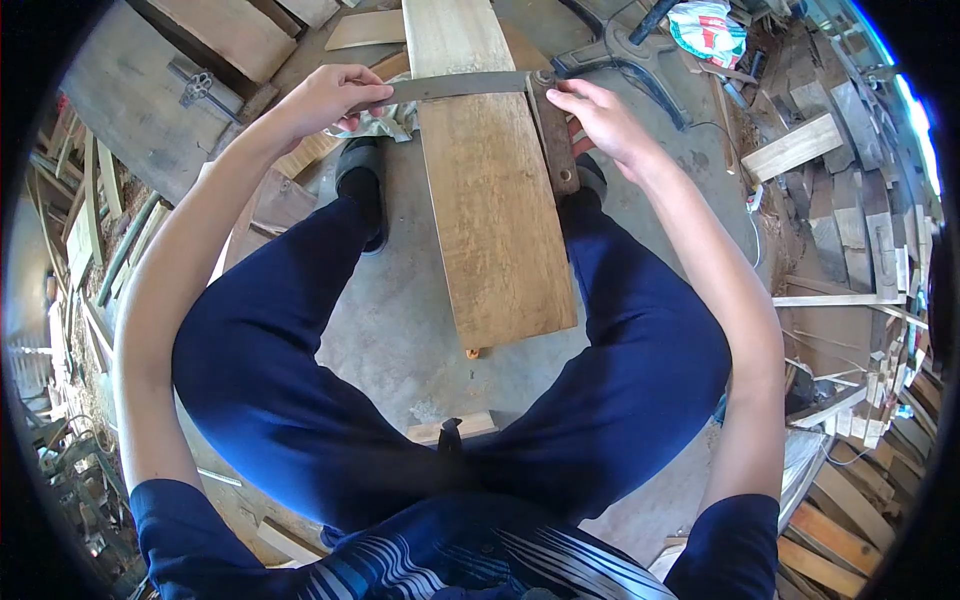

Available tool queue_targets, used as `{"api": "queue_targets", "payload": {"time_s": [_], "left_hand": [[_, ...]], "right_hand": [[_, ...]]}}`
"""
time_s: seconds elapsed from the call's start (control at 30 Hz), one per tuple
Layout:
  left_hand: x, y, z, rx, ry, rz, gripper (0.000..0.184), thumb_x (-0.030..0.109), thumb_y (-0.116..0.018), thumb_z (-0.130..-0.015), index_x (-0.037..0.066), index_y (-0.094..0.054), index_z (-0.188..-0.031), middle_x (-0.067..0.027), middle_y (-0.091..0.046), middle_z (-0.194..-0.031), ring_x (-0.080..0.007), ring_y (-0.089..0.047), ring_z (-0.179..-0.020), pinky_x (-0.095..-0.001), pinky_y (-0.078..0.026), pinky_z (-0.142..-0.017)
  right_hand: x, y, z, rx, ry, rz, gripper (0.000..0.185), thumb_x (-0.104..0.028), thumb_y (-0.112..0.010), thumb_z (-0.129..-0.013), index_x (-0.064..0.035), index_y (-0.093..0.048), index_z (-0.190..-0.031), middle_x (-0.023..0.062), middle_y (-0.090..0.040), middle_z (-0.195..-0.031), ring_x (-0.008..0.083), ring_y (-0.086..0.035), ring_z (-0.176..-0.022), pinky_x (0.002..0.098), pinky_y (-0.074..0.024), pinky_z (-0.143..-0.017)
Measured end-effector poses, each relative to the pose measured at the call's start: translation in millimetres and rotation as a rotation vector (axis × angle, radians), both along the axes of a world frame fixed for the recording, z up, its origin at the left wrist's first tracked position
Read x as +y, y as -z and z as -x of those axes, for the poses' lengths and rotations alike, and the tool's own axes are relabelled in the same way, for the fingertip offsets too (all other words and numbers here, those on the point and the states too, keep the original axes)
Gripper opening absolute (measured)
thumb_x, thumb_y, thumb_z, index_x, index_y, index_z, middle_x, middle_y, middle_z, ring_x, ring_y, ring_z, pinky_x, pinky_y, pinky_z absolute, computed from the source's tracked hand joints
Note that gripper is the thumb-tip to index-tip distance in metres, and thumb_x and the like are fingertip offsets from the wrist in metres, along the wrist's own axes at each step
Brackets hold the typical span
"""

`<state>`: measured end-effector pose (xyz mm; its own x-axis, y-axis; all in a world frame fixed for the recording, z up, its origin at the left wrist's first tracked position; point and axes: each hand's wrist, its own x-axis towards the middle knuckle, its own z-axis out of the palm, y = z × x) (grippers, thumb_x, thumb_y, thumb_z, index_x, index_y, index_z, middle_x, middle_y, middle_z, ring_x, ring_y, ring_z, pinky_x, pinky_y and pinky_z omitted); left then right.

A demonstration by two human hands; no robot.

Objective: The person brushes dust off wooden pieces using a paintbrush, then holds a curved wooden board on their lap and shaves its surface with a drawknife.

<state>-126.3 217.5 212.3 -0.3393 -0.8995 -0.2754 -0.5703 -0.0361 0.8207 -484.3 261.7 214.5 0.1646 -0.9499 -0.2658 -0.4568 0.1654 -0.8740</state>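
Note:
A long wooden board (500,215) runs away from me between my knees, its near end above the floor. Across its upper part lies the metal blade of a try square (465,86), and the thick stock sits along the board's right edge. My left hand (333,98) is closed in a pinch on the blade's free end, left of the board. At the corner of the square, my right hand (607,122) grips the stock, thumb on top and the other fingers partly hidden behind it.
A dark metal stand base (625,50) is beyond my right hand, near a white plastic bag (708,32). Stacked wood offcuts (850,200) line the right side. Large panels (150,90) lie at upper left. A small wood block (450,428) lies on the floor between my legs.

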Motion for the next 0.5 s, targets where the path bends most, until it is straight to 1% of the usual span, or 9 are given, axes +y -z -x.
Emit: {"api": "queue_targets", "payload": {"time_s": [0.07,0.17,0.27,0.37,0.47,0.5], "left_hand": [[-3.2,2.4,-4.1,0.007,0.013,-0.008,0.029,0.032,-0.066,-0.098,0.005,-0.071,-0.108,0.0014,-0.069,-0.085,-0.0061,-0.057,-0.068,-0.0220,-0.047,-0.063],[-3.9,-0.9,-7.4,0.001,0.047,-0.043,0.028,0.031,-0.067,-0.098,0.005,-0.070,-0.107,0.0011,-0.069,-0.084,-0.0061,-0.056,-0.068,-0.0220,-0.046,-0.063],[-3.4,-0.8,-7.9,-0.002,0.042,-0.052,0.028,0.031,-0.067,-0.098,0.005,-0.070,-0.105,0.0009,-0.068,-0.083,-0.0061,-0.055,-0.067,-0.0218,-0.046,-0.063],[-1.8,-0.3,-7.5,0.018,0.042,-0.029,0.029,0.032,-0.067,-0.098,0.005,-0.070,-0.104,0.0005,-0.068,-0.083,-0.0064,-0.055,-0.067,-0.0219,-0.046,-0.064],[-3.0,-1.2,-8.0,0.019,0.056,-0.012,0.029,0.034,-0.068,-0.097,0.005,-0.070,-0.103,0.0002,-0.068,-0.083,-0.0066,-0.056,-0.067,-0.0223,-0.047,-0.064],[-2.3,-2.3,-7.4,0.016,0.055,-0.012,0.029,0.034,-0.068,-0.097,0.005,-0.070,-0.103,0.0002,-0.069,-0.083,-0.0066,-0.056,-0.067,-0.0224,-0.047,-0.065]], "right_hand": [[1.4,-2.4,-1.5,-0.005,-0.006,-0.002,0.059,-0.045,-0.060,-0.099,-0.0019,-0.054,-0.139,0.0078,-0.065,-0.118,0.0154,-0.064,-0.089,0.0317,-0.0546,-0.070],[1.2,-2.8,-2.1,0.000,-0.011,-0.007,0.061,-0.046,-0.061,-0.098,-0.0019,-0.054,-0.140,0.0083,-0.065,-0.118,0.0157,-0.064,-0.089,0.0318,-0.0548,-0.072],[-0.1,-3.7,-2.8,-0.011,-0.035,-0.029,0.069,-0.050,-0.064,-0.096,-0.0012,-0.051,-0.143,0.0111,-0.065,-0.121,0.0171,-0.066,-0.094,0.0323,-0.0551,-0.075],[8.2,-13.3,-9.4,0.012,-0.064,-0.018,0.078,-0.054,-0.067,-0.093,-0.0006,-0.047,-0.147,0.0148,-0.064,-0.126,0.0194,-0.066,-0.104,0.0331,-0.0554,-0.078],[8.9,-16.1,-8.2,0.006,-0.117,-0.045,0.085,-0.056,-0.069,-0.091,-0.0005,-0.043,-0.150,0.0173,-0.063,-0.129,0.0210,-0.067,-0.108,0.0333,-0.0554,-0.080],[8.7,-16.0,-7.5,0.001,-0.105,-0.053,0.085,-0.055,-0.069,-0.091,-0.0006,-0.042,-0.150,0.0167,-0.063,-0.129,0.0210,-0.067,-0.107,0.0332,-0.0552,-0.081]]}}
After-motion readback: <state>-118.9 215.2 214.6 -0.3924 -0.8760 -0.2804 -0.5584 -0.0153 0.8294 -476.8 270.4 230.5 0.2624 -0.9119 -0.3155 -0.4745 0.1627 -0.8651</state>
